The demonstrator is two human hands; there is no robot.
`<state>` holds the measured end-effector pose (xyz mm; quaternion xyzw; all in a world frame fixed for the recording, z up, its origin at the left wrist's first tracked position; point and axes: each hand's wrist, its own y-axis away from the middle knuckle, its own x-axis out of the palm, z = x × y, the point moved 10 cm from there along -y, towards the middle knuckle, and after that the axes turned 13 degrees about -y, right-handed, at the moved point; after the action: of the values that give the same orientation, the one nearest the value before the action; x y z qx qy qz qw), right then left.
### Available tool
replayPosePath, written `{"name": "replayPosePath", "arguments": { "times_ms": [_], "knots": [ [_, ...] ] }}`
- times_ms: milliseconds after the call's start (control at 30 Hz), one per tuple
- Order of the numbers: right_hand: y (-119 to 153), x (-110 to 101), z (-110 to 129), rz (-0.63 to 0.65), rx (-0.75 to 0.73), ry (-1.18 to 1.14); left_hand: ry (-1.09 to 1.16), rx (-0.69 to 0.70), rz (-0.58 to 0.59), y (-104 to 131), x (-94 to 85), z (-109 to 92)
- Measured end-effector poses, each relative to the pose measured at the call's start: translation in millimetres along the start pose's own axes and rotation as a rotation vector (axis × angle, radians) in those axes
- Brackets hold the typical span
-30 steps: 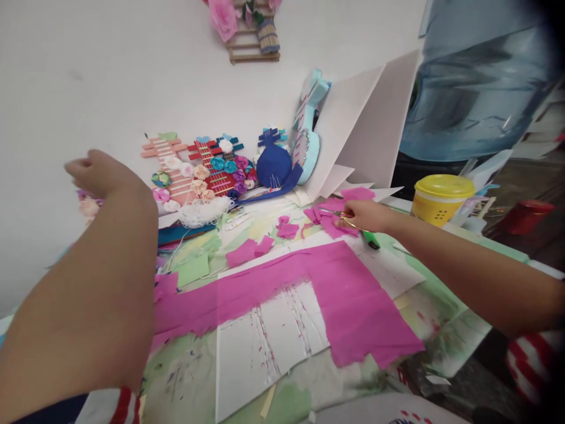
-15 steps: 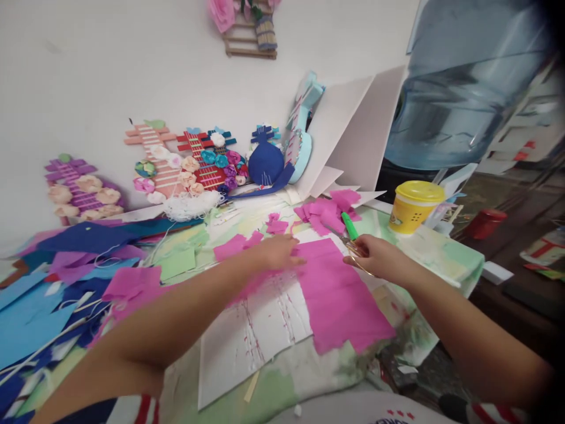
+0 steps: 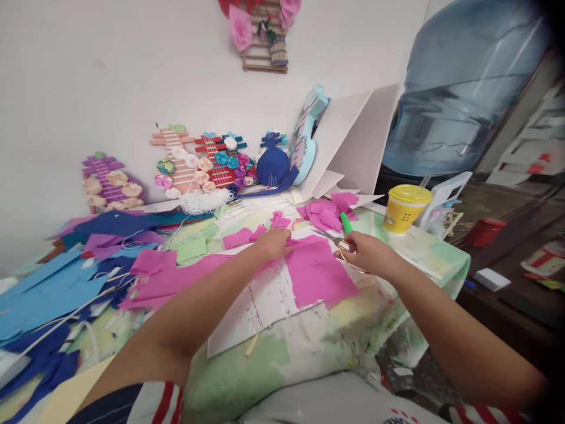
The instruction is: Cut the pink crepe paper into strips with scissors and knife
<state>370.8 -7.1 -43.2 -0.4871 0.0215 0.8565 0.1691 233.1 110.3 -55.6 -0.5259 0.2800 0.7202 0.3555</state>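
My left hand [image 3: 277, 244] is closed, its fingertips pinching the upper left edge of a bright pink sheet of crepe paper [image 3: 321, 272]. The sheet drapes over the right part of a white board [image 3: 233, 330] marked with red and white streaks. In my right hand [image 3: 364, 252] are scissors [image 3: 329, 236], my fingers through their gold handles. Their blades point left, just above the sheet's far edge. A green marker-like stick [image 3: 346, 222] shows right behind that hand. Cut pink scraps [image 3: 324, 213] lie beyond the scissors.
Blue, purple and pink paper [image 3: 57, 285] is heaped on the left. A yellow lidded cup [image 3: 406, 209] stands near the table's right edge. Decorated craft instruments [image 3: 174, 162] lean on the back wall, beside upright white boards [image 3: 339, 138]. A large water bottle [image 3: 454, 88] rises at right.
My left fingers have closed together on the pink sheet's edge. The scissors have turned so their blades show, pointing left. The sheet's near edge has drawn farther away, and the camera has shifted slightly.
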Motion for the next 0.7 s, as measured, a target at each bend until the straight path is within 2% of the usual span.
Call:
{"name": "replayPosePath", "arguments": {
  "times_ms": [100,200,267,333,367,467,600,700],
  "knots": [
    [4,-3,-17,0.013,0.047,0.037,-0.025,-0.044,-0.103,20,-23.5,-7],
    [9,-5,-27,0.006,0.061,0.0,-0.013,0.045,-0.125,49,-34.1,-47],
    [12,-9,-26,-0.023,0.035,-0.025,0.01,0.153,-0.086,71,-29.2,-82],
    [13,-15,-24,-0.078,0.009,-0.036,0.048,0.254,0.022,90,-13.2,-113],
    [13,-17,-23,-0.096,-0.001,-0.038,0.062,0.256,0.06,96,-6.1,-122],
    [11,-12,-23,-0.08,-0.001,-0.018,0.072,0.205,0.041,106,0.2,-132],
    [2,7,-18,-0.018,-0.027,0.063,0.057,0.174,-0.076,112,-11.2,-135],
    [-10,15,-10,-0.009,-0.075,0.11,0.022,0.17,-0.111,117,-16.4,-138]
  ]
}}
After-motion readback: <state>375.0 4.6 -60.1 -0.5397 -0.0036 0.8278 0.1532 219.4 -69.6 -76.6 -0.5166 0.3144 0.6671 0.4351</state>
